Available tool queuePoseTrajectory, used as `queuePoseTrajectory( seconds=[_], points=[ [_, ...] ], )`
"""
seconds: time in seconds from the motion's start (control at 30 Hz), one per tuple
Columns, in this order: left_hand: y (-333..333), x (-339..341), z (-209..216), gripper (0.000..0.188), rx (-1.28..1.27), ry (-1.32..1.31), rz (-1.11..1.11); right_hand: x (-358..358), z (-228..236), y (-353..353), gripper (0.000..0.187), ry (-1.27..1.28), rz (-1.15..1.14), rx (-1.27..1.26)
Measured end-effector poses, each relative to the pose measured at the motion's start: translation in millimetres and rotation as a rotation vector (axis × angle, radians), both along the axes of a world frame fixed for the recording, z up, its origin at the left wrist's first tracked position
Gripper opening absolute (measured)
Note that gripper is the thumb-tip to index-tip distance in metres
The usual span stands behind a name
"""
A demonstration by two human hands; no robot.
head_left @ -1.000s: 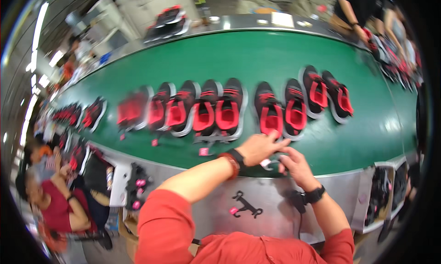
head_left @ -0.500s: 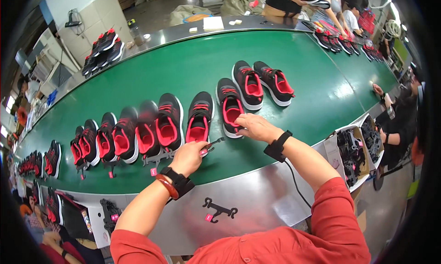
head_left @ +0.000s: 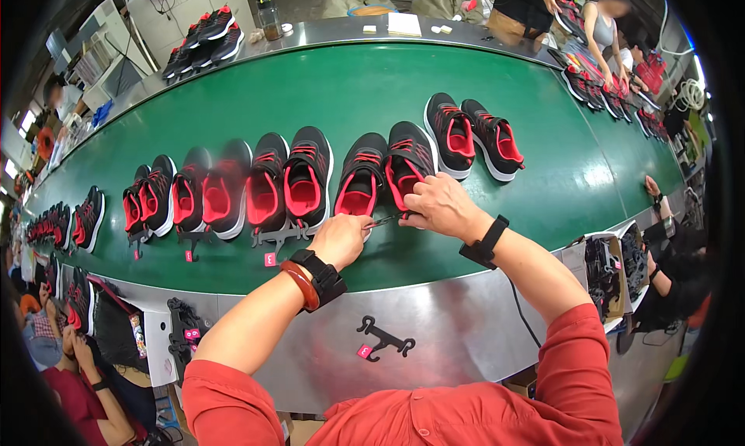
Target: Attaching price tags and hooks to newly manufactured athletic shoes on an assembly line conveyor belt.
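Note:
Two black sneakers with red linings stand side by side on the green work surface, toes pointing away. My left hand [head_left: 344,238] is closed on a dark plastic shoe hanger [head_left: 385,222] at the heel of the left sneaker [head_left: 359,174]. At the heel of the right sneaker [head_left: 408,155], my right hand [head_left: 446,207] is closed in a pinch, and the hanger's end reaches toward those fingertips. Some of the hanger is hidden behind my left hand. A loose black hanger [head_left: 384,339] with a pink tag lies on the metal ledge in front of me.
More sneakers [head_left: 265,183] stand in a row to the left, several with hangers at their heels. Beyond my right hand is another pair [head_left: 452,135]. Boxes of hangers [head_left: 605,271] stand at the right, another [head_left: 161,351] at the left. Co-workers are at both sides.
The right sneaker, held by my right hand, has come over beside the left one, closing the gap. My hands are nearer each other, with the hanger between them. The whole view has shifted.

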State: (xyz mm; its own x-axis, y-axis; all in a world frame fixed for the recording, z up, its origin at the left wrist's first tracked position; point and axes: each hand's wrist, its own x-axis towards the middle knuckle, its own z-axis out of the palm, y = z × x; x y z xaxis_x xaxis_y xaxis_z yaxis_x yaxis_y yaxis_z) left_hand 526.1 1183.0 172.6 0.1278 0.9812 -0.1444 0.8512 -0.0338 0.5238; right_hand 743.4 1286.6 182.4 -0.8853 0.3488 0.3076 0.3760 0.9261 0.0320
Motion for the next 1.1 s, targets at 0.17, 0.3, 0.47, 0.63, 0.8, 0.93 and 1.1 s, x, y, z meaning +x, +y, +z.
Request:
queuePoseTrajectory(
  seconds=[0.17,0.3,0.47,0.63,0.8,0.93,1.1],
  points=[
    [1,0,0,0.027,-0.021,-0.014,0.016,-2,0,5,0.034,-0.002,0.018,0.007],
    [-1,1,1,0.026,-0.014,-0.001,0.022,2,3,7,0.033,-0.014,0.02,0.004],
    [-1,0,-2,0.025,0.045,-0.006,0.0,-8,0,4,0.03,-0.084,0.031,0.013],
    [-5,-6,-11,0.031,0.193,-0.217,-0.056,-15,-6,3,0.027,-0.06,-0.061,-0.049],
    [-6,-9,-31,0.065,0.26,-0.028,-0.222,6,-39,-9,0.028,0.417,-0.025,-0.411],
    [-10,-16,-12,0.073,0.113,0.186,-0.143,32,-46,-65,0.032,0.322,-0.202,-0.581],
    [21,2,1,0.024,0.521,0.023,-0.012,50,-51,-151,0.03,0.04,0.08,-0.652]
  ],
)
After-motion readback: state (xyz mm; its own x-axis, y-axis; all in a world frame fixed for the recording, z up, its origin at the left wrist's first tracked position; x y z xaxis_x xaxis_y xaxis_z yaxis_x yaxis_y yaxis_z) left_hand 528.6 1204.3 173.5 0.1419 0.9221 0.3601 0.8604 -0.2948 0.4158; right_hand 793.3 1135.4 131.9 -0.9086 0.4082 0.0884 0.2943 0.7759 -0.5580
